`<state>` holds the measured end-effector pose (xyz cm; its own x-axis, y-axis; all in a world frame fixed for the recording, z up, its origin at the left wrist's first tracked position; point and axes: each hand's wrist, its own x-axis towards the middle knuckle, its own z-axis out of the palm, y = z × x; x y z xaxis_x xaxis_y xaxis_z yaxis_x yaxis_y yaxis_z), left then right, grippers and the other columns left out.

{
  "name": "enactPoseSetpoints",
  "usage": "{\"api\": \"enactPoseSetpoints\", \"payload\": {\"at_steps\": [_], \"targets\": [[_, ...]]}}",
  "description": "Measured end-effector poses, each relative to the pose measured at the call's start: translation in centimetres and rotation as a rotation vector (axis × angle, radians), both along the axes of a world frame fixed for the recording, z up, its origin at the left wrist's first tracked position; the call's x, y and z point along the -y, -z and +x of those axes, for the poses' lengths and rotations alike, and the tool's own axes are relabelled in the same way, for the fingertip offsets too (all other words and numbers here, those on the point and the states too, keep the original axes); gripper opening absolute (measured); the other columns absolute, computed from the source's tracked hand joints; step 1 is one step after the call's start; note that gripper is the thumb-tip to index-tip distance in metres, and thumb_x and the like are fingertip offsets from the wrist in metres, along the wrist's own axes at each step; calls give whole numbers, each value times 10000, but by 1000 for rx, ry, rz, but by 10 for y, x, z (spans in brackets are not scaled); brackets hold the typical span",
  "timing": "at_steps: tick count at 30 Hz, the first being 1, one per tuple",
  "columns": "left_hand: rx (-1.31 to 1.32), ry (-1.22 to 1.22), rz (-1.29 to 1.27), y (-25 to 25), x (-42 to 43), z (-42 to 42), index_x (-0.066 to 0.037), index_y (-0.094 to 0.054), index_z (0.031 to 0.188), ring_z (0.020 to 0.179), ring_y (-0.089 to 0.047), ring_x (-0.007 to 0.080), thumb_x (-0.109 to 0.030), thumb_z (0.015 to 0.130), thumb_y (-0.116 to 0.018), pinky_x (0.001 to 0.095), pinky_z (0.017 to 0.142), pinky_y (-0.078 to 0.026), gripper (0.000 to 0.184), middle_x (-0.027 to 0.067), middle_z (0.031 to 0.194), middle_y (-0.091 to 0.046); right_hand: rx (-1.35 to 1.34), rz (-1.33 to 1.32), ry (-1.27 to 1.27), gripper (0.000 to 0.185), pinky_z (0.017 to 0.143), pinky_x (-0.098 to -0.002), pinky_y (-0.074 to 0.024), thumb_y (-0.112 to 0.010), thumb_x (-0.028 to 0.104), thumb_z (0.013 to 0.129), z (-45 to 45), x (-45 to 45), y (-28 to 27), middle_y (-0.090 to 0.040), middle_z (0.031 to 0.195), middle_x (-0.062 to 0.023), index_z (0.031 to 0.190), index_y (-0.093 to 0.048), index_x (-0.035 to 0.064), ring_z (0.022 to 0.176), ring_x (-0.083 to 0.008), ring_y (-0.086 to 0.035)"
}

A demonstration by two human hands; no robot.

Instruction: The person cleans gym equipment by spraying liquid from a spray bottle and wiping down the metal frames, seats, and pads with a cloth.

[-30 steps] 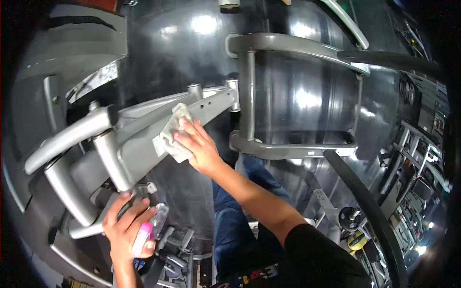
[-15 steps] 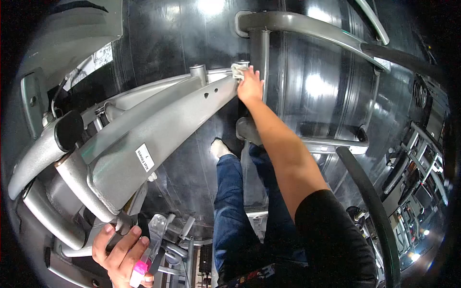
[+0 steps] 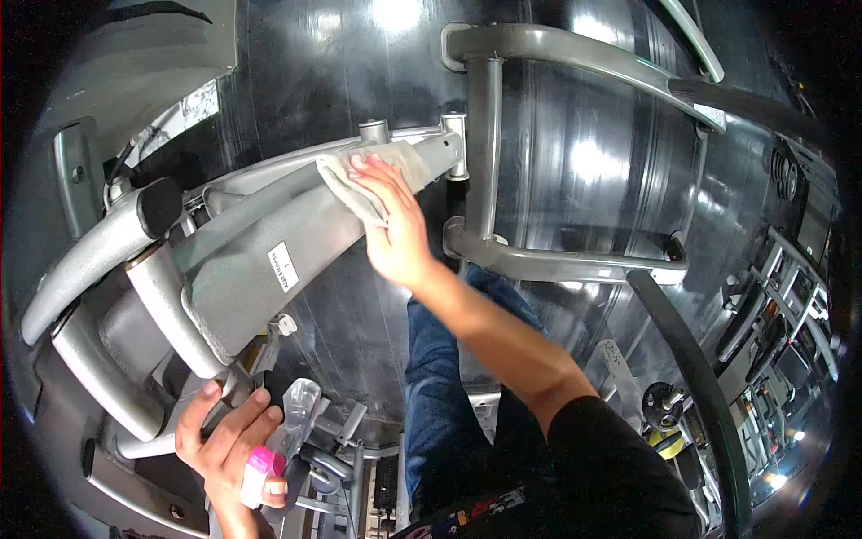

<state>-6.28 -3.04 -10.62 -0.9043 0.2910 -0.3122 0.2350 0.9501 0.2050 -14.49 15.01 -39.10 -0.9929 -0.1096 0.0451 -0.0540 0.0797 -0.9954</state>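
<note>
My right hand (image 3: pixel 395 220) presses a pale cloth (image 3: pixel 346 184) flat on the upper face of a silver machine beam (image 3: pixel 242 287), near its far end. A white label (image 3: pixel 283 267) is stuck on the beam, lower left of the cloth. At the lower left, my left hand (image 3: pixel 232 445) is wrapped round a clear spray bottle (image 3: pixel 296 418) with a pink and white top. Its fingertips are close to the lower end of a silver upright tube (image 3: pixel 175 310).
A grey tubular frame (image 3: pixel 548 265) with black handles (image 3: pixel 691 368) stands at the right. A thick silver curved arm (image 3: pixel 99 247) is at the left. My legs (image 3: pixel 435 395) are below the beam, on a glossy dark floor (image 3: pixel 350 332). More gym equipment (image 3: pixel 786 332) lines the far right.
Over the last half second my right hand and the cloth have moved from the beam's far end back left along it. My left hand still holds the bottle.
</note>
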Motion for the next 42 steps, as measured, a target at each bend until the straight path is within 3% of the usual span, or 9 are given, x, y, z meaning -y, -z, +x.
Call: {"api": "enactPoseSetpoints", "payload": {"at_steps": [4, 9, 18, 24, 28, 32, 34, 36, 42], "targets": [[-11, 17, -1, 2, -1, -3, -158, -743, 886, 1108, -563, 299, -641, 899, -327, 436, 933, -450, 638, -19, 929, -725, -39, 232, -67, 446, 1074, -448, -379, -526, -23, 781, -27, -29, 74, -576, 1281, -187, 1220, -557, 46, 1229, -382, -513], [-141, 3, -78, 11, -2, 4, -154, -745, 825, 1054, -609, 294, -596, 869, -353, 419, 875, -483, 593, -21, 884, -729, 925, 266, 148, 334, 867, -408, -489, -468, 264, 998, -6, -87, 197, -660, 1136, -193, 1214, -579, 35, 1000, -343, -653], [-165, -128, 97, 11, -11, 1, -61, -704, 792, 1069, -609, 358, -591, 855, -289, 469, 900, -482, 676, 61, 851, -720, 1202, -244, 152, 377, 954, -327, -435, -472, 272, 1023, 66, -94, 41, -612, 1236, -73, 1306, -509, 25, 1137, -197, -579], [-192, -203, 208, 7, -16, 4, -68, -699, 883, 1145, -582, 352, -622, 801, -333, 487, 958, -409, 669, 63, 938, -723, 876, -126, 145, 300, 685, -334, -472, -505, 238, 990, 23, -32, -6, -645, 896, -45, 1164, -549, -2, 746, -160, -584], [-335, -261, 455, 20, -43, 34, -90, -662, 807, 1084, -608, 311, -616, 849, -386, 507, 937, -404, 595, 15, 894, -720, 530, -293, -155, 306, 831, -272, -448, -498, 227, 1009, 24, 6, -143, -620, 1001, -23, 1217, -551, 9, 929, -108, -571], [-282, -550, 1047, 46, -80, 73, -11, -568, 882, 915, -645, 329, -638, 880, -401, 453, 847, -495, 648, 184, 847, -676, 655, -395, -382, 335, 943, -276, -429, -536, 257, 1000, 22, -32, -130, -626, 1150, -42, 1239, -560, 24, 1071, -125, -560], [-190, -785, 1331, 60, -104, 85, -14, -530, 971, 848, -648, 307, -670, 899, -422, 446, 814, -503, 668, 217, 996, -634, 708, -357, -102, 323, 734, -261, -476, -518, 305, 1000, 22, -61, -164, -646, 1045, -15, 1179, -601, 49, 792, -104, -588], [-90, -940, 1537, 76, -124, 91, -34, -505, 1000, 793, -641, 255, -665, 891, -468, 406, 769, -511, 641, 194, 1018, -616, 648, -208, -14, 356, 774, -280, -475, -511, 332, 1006, 34, -107, -122, -649, 1039, -18, 1180, -593, 33, 839, -112, -589], [-242, -1109, 1205, 94, -139, 57, -36, -470, 1030, 680, -530, 116, -364, 946, -589, 263, 652, -520, 359, 69, 873, -520, 816, -128, 137, 420, 984, -335, -423, -531, 323, 1001, 91, -206, -109, -599, 1228, -77, 1291, -516, 19, 1127, -183, -555]]}}
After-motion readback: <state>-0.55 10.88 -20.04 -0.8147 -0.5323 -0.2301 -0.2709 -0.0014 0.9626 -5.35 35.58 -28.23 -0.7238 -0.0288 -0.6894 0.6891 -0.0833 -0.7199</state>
